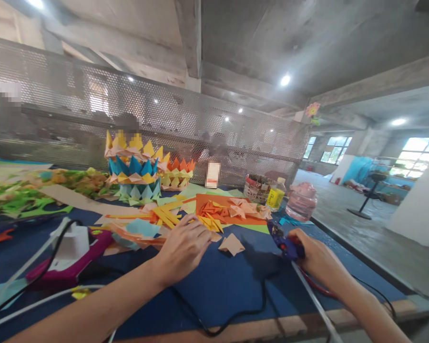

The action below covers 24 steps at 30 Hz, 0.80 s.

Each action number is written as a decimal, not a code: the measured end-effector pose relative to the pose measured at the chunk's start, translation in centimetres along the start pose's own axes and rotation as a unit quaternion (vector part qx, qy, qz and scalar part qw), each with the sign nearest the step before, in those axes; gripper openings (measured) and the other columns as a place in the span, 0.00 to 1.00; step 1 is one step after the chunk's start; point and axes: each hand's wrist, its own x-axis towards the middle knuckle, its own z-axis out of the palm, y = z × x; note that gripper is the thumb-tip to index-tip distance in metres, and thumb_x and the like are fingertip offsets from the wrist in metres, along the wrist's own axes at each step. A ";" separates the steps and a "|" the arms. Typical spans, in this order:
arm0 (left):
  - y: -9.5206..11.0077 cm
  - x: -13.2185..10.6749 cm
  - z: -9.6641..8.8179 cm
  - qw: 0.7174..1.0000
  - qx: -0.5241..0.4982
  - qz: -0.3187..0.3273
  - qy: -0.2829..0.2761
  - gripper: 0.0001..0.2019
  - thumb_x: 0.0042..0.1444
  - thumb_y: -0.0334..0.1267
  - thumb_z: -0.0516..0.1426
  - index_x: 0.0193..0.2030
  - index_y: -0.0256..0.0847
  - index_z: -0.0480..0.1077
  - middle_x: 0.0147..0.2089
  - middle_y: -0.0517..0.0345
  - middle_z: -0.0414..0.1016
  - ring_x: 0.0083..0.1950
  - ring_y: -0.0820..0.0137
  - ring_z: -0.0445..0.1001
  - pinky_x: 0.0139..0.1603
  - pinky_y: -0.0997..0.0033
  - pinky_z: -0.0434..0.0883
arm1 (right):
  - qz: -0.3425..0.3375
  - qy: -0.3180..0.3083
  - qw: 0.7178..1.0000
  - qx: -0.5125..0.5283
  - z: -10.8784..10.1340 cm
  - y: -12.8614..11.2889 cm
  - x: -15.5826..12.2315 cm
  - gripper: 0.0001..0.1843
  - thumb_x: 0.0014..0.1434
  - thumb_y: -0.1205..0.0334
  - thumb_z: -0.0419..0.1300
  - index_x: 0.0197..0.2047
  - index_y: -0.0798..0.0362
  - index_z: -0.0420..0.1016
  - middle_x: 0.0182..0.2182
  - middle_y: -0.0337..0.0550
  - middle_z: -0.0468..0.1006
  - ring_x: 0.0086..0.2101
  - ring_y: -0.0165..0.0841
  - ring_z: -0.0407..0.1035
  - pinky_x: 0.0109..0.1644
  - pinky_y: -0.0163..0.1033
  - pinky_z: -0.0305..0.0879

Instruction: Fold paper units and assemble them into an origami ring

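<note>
My left hand (184,247) rests on the blue table cover (221,286), fingers curled over folded yellow and orange paper pieces (209,220); what the fingers grip is hidden. My right hand (316,257) is closed round a blue glue gun (284,243), whose black cord (236,317) trails toward the front edge. A small folded tan paper piece (231,244) lies between the two hands. Behind them an orange sheet (236,208) carries more folded pieces.
A stacked paper crown tower (134,166) and an orange crown (178,172) stand at the back by a perforated metal screen. A bottle (276,194), a basket (257,188) and a pink jar (301,201) sit at right. A purple device (69,257) with cables lies at left.
</note>
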 end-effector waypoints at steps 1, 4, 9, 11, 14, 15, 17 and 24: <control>0.0 0.0 0.0 1.000 -0.001 -0.001 -0.003 0.11 0.62 0.32 0.49 0.31 0.39 0.69 0.28 0.58 0.72 0.33 0.68 0.69 0.49 0.62 0.61 | 0.007 0.005 1.000 0.002 -0.4 0.8 0.2 0.12 0.50 0.63 0.55 0.40 0.48 0.64 0.37 0.45 0.79 0.39 0.46 0.73 0.38 0.41 0.62; 0.0 -0.1 0.1 1.000 -0.003 -0.003 -0.010 0.11 0.62 0.32 0.49 0.31 0.39 0.69 0.28 0.58 0.72 0.33 0.68 0.70 0.50 0.62 0.61 | 0.016 0.034 0.999 0.021 -1.4 3.1 0.5 0.15 0.50 0.54 0.58 0.40 0.48 0.64 0.36 0.45 0.79 0.36 0.45 0.73 0.37 0.42 0.64; 0.0 -0.1 0.2 1.000 0.009 -0.002 -0.011 0.11 0.62 0.31 0.49 0.31 0.39 0.69 0.29 0.58 0.72 0.33 0.68 0.69 0.51 0.61 0.60 | 0.036 0.073 0.997 0.017 -2.2 7.2 0.2 0.16 0.51 0.49 0.58 0.39 0.48 0.64 0.32 0.44 0.78 0.32 0.43 0.73 0.35 0.42 0.65; 0.0 -0.2 0.2 1.000 0.013 0.000 -0.015 0.11 0.62 0.31 0.49 0.30 0.39 0.69 0.28 0.58 0.72 0.33 0.67 0.69 0.50 0.62 0.60 | 0.051 0.085 0.995 -0.004 -2.3 9.1 -0.1 0.13 0.51 0.51 0.58 0.38 0.48 0.65 0.33 0.48 0.79 0.34 0.46 0.73 0.36 0.43 0.64; 0.0 -0.2 0.2 1.000 0.009 -0.003 -0.019 0.11 0.62 0.31 0.50 0.29 0.39 0.68 0.28 0.58 0.71 0.34 0.67 0.69 0.51 0.62 0.60 | 0.075 0.069 0.995 0.007 -2.2 12.3 -0.6 0.08 0.50 0.56 0.57 0.35 0.47 0.67 0.34 0.53 0.79 0.36 0.49 0.74 0.37 0.47 0.63; 0.0 -0.2 0.2 1.000 0.007 -0.005 -0.020 0.11 0.61 0.32 0.50 0.29 0.39 0.69 0.28 0.58 0.71 0.34 0.67 0.69 0.50 0.62 0.61 | 0.081 0.063 0.995 0.016 -2.2 13.3 -0.6 0.08 0.48 0.57 0.58 0.34 0.47 0.68 0.34 0.53 0.80 0.36 0.50 0.74 0.38 0.48 0.64; 0.1 -0.2 0.3 1.000 0.001 -0.007 -0.022 0.11 0.62 0.32 0.50 0.30 0.39 0.69 0.28 0.58 0.72 0.34 0.67 0.69 0.50 0.62 0.61 | 0.083 0.058 0.994 0.031 -2.0 14.9 -0.6 0.11 0.42 0.59 0.60 0.33 0.46 0.68 0.33 0.52 0.80 0.37 0.52 0.74 0.39 0.50 0.65; 0.0 -0.2 0.3 0.999 -0.032 -0.010 -0.024 0.09 0.61 0.31 0.51 0.35 0.40 0.71 0.30 0.58 0.73 0.34 0.68 0.71 0.50 0.61 0.61 | 0.038 0.006 0.996 0.075 -2.0 15.6 -0.5 0.19 0.40 0.51 0.63 0.35 0.50 0.72 0.34 0.52 0.81 0.38 0.49 0.75 0.44 0.47 0.69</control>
